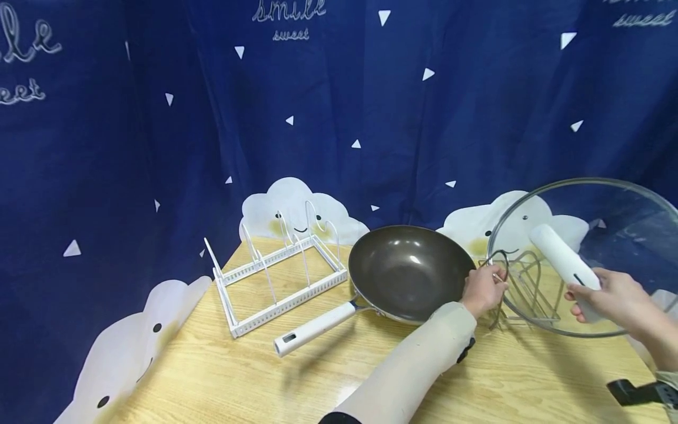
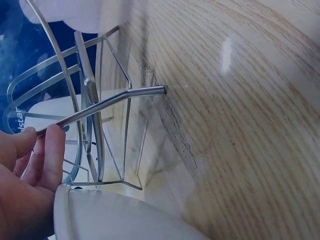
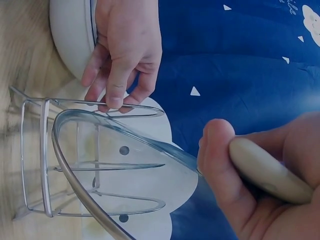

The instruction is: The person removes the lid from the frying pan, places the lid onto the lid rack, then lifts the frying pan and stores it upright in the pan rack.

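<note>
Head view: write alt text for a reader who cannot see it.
A person's right hand grips the white handle of a glass lid, held tilted over a metal wire rack whose loop the left hand holds. On the wooden table also sit a dark wok and a white rack.

Fingers on wire rack

**Words on the Blue Curtain**

Printed in white on the blue curtain: "smile" with "sweet" under it, top middle. Same print cut off at the top left, showing only "le" and "eet". Cut off again at the top right, showing "sweet". On the glass lid, from the left wrist, only "star" readable.
</note>
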Tool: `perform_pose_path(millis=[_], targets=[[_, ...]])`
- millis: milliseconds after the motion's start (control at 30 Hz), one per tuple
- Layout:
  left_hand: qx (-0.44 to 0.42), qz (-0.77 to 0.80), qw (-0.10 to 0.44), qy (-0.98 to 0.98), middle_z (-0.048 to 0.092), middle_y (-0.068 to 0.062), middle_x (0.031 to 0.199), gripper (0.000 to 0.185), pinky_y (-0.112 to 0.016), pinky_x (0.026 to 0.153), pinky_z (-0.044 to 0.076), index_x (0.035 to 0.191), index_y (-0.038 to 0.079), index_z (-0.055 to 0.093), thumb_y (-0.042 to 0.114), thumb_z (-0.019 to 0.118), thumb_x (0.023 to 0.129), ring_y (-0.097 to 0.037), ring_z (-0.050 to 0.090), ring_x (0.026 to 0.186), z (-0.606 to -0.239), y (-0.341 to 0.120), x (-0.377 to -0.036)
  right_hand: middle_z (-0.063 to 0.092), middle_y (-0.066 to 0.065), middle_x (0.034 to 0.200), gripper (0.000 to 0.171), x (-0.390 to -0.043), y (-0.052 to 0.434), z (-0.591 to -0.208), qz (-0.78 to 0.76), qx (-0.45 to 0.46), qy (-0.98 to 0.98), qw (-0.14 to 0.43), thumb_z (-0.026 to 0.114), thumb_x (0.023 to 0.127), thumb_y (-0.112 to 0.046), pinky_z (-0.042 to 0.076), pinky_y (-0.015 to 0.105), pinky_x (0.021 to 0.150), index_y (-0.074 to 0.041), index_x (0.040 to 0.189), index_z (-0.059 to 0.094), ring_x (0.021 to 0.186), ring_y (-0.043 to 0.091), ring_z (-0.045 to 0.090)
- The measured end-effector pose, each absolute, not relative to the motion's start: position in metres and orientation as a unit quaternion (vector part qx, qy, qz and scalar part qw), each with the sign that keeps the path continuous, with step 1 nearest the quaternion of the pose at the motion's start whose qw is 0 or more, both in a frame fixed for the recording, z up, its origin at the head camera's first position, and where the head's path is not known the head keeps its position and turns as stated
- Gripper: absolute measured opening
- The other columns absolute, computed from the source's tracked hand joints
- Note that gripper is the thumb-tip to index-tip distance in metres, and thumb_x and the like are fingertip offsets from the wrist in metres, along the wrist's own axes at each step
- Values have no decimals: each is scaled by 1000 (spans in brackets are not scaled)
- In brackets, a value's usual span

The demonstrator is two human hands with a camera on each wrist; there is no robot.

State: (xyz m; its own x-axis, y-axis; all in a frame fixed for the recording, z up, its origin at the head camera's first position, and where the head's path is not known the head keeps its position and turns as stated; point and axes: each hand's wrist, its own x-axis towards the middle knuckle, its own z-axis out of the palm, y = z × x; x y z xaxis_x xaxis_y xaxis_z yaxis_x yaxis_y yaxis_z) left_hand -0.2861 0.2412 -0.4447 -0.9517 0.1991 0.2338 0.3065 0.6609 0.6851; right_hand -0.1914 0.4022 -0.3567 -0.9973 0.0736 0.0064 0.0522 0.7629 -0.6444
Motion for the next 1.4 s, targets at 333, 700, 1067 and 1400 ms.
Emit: perform_pose_path(millis=[333, 700, 1067, 1400], targets=[[-143, -384, 65, -910, 60, 25, 69, 10, -12, 60, 37, 81, 31, 63, 29, 72, 82, 3, 55, 69, -443, 240, -285, 63, 9, 77, 45, -192, 400, -358, 349, -30, -937, 3, 44, 100, -18, 52, 35, 52, 22, 116, 31, 58, 22, 62], [-151, -390, 65, -906, 61, 23, 69, 9, -14, 60, 38, 83, 30, 63, 30, 71, 83, 2, 54, 66, -443, 239, -285, 63, 9, 76, 41, -197, 403, -362, 353, -23, -935, 9, 44, 99, -16, 52, 34, 51, 21, 112, 35, 57, 20, 63], [-148, -387, 67, -907, 62, 23, 70, 9, -14, 59, 39, 84, 31, 62, 30, 72, 83, 2, 56, 67, -443, 239, -288, 61, 14, 80, 50, -208, 404, -365, 367, -41, -929, -1, 44, 99, -18, 53, 36, 53, 26, 117, 28, 61, 23, 63], [-139, -385, 65, -910, 60, 25, 68, 9, -14, 56, 36, 83, 33, 64, 30, 72, 82, 3, 55, 68, -446, 241, -288, 64, 11, 78, 46, -216, 396, -366, 342, -22, -939, 4, 47, 97, -17, 51, 34, 53, 24, 114, 35, 60, 21, 64]])
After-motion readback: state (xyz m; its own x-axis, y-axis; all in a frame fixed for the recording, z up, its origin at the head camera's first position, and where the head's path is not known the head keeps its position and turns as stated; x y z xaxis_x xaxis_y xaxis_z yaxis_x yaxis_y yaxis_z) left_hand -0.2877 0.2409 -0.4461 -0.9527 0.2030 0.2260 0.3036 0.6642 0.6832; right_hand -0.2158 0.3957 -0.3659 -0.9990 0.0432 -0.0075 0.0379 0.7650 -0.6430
